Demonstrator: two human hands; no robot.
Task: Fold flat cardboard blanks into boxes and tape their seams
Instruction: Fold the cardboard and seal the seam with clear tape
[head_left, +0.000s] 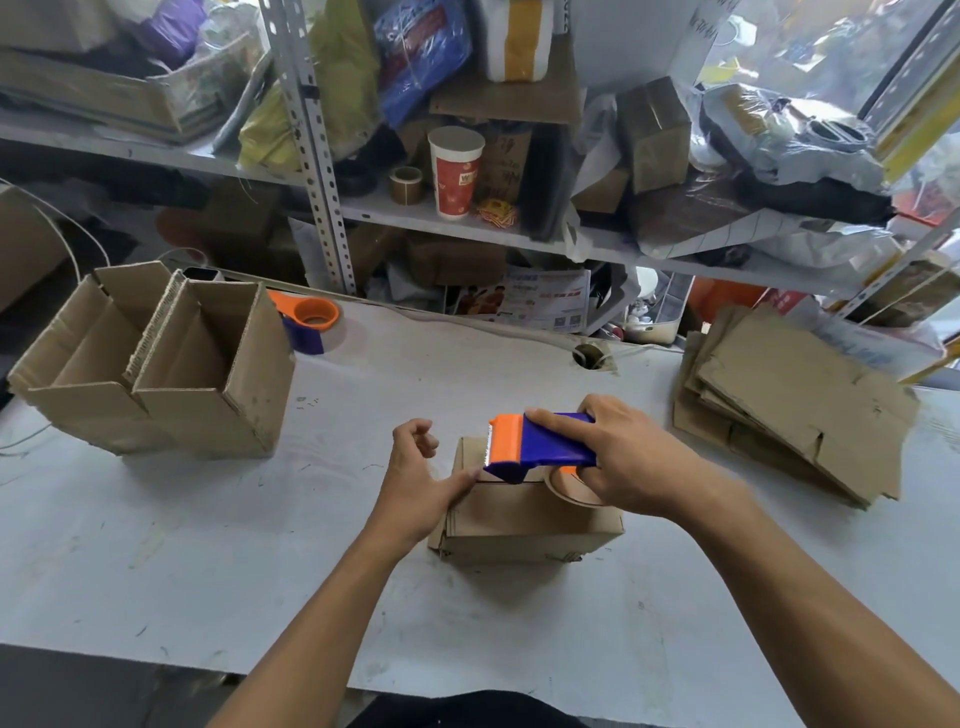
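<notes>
We see a small closed box (524, 512) near the middle of the table (208, 545). The right hand (618, 457) grips a blue and orange tape dispenser (535, 444) on top of the box. The left hand (421, 480) has its thumb on the box's top left edge, fingers loosely curled, holding nothing. Two open boxes (156, 364) stand near the left edge, a stack of flat blanks (789, 395) near the right edge.
</notes>
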